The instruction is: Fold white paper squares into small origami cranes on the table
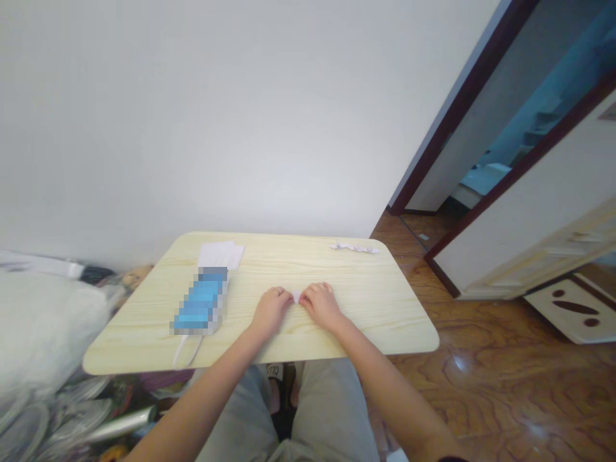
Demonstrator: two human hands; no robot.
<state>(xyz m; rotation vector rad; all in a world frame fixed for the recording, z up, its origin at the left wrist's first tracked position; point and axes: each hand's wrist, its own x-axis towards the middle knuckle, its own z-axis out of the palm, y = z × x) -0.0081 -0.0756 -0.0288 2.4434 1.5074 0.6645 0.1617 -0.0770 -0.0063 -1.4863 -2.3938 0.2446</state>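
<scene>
My left hand point(270, 309) and my right hand point(321, 304) rest close together on the light wooden table point(375, 308), both with fingers curled. Between their fingertips they pinch a small piece of white paper point(296, 296), mostly hidden by the fingers. A pile of white paper sheets point(221, 254) lies at the table's far left. A blue, blurred-out flat object point(201, 300) sits just in front of that pile, left of my left hand. A folded white paper shape point(353, 247) lies at the far right edge.
A white cable point(185, 350) hangs over the table's near edge. Clutter, plastic and a white bag point(43, 333) crowd the floor at left. A white wall stands behind the table. An open doorway point(486, 167) and wooden floor point(505, 378) are at right.
</scene>
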